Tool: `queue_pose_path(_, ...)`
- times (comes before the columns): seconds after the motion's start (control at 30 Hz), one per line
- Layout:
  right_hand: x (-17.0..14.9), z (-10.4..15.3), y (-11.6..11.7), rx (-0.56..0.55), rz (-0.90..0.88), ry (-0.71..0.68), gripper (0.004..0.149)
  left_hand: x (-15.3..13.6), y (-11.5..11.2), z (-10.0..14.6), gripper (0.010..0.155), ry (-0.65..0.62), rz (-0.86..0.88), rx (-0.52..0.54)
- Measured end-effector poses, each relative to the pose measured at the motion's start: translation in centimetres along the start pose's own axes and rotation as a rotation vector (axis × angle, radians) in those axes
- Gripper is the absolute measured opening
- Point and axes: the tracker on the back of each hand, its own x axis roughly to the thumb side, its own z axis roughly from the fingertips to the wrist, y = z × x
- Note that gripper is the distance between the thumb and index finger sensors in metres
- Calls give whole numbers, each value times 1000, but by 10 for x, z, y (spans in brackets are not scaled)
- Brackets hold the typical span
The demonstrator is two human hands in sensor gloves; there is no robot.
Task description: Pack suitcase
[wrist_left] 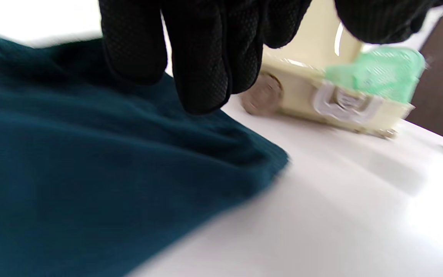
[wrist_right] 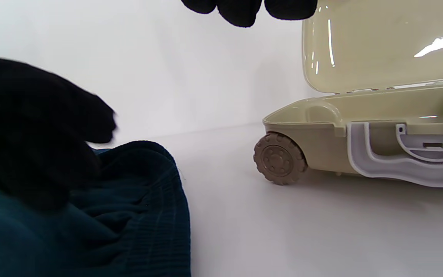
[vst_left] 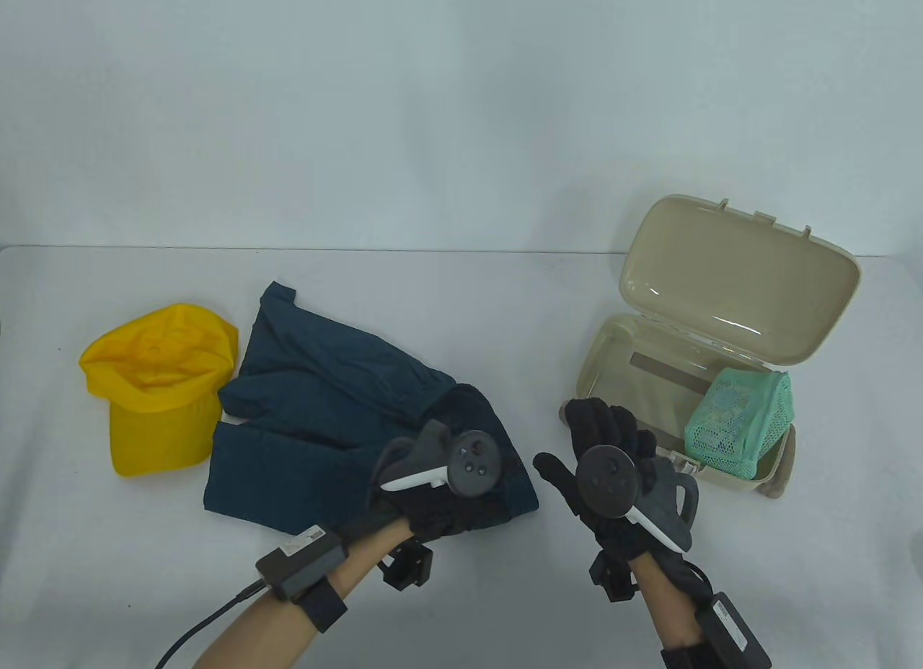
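Note:
A small beige suitcase (vst_left: 604, 352) lies open at the right, its lid (vst_left: 735, 280) raised, with a green mesh pouch (vst_left: 739, 424) inside at its right end. A dark teal garment (vst_left: 310, 409) is spread in the middle of the table, and a yellow cap (vst_left: 159, 388) lies left of it. My left hand (vst_left: 461, 507) rests over the garment's near right corner; in the left wrist view its fingers (wrist_left: 202, 57) hang loosely above the cloth (wrist_left: 90, 173). My right hand (vst_left: 577, 438) hovers with straight fingers between garment and suitcase, holding nothing.
The suitcase's wheel (wrist_right: 279, 157) and white handle frame (wrist_right: 398, 165) face my right hand. Bare white table lies between the garment's edge (wrist_right: 148, 200) and the suitcase. A pale wall stands behind the table.

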Motion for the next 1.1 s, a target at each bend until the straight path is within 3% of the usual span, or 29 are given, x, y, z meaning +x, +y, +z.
queue_pose_path(0.13, 13, -2, -6, 25, -17, -62, 85, -53, 30, 43, 75, 175, -171, 80)
queue_pose_path(0.23, 27, -9, -4, 87, 27, -111, 83, -95, 36, 72, 77, 303, -210, 50)
queue_pose_path(0.33, 42, -17, 8, 198, 132, -171, 77, -129, 26, 93, 78, 410, -218, -3)
queue_pose_path(0.5, 58, -25, 41, 352, 317, -245, 70, -166, -10, 115, 81, 515, -292, -199)
queue_pose_path(0.63, 60, -26, 69, 405, 416, -253, 69, -181, -39, 122, 83, 564, -334, -320)
queue_pose_path(0.77, 56, -25, 87, 444, 449, -251, 72, -189, -57, 123, 85, 591, -326, -356)
queue_pose_path(0.93, 51, -23, 103, 490, 504, -258, 73, -188, -63, 122, 80, 604, -370, -350)
queue_pose_path(1.1, 51, -17, 108, 402, 687, -272, 65, -183, -64, 119, 70, 596, -430, -324)
